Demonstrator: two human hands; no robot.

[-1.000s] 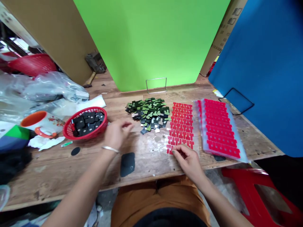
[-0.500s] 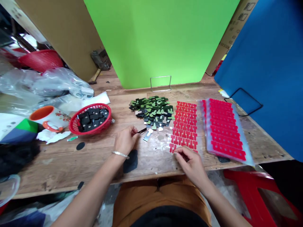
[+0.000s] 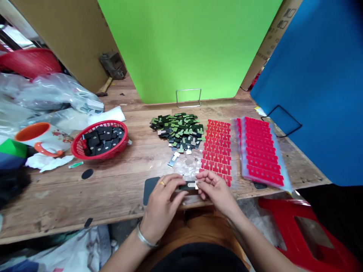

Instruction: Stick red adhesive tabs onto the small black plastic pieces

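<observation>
My left hand [image 3: 164, 198] grips one end of a small flat black-and-silver plate [image 3: 189, 185] between thumb and fingers, just above the table's front edge. At the plate's silver end, my right hand [image 3: 215, 190] closes its thumb and forefinger on it. Whether a red piece is also pinched there is hidden by the fingertips. Beyond my hands lies a heap of similar plates [image 3: 180, 130], black, green and silver. One loose plate [image 3: 173, 159] rests in front of the heap. A sheet of red T-shaped stickers [image 3: 217, 145] lies beside the heap, its near end partly behind my right hand.
A red basket [image 3: 124, 145] of black pieces stands left, beside an orange-rimmed mug [image 3: 42, 138] and plastic bags [image 3: 56, 94]. More red sticker sheets [image 3: 263, 153] are stacked right. Behind stand a green panel [image 3: 187, 49] and a blue panel [image 3: 309, 87]. A red stool [image 3: 286, 223] is below right.
My left hand has brought a plate from beside the heap towards me and to the right. My right hand has moved slightly left off the sticker sheet, and both hands now meet at the plate.
</observation>
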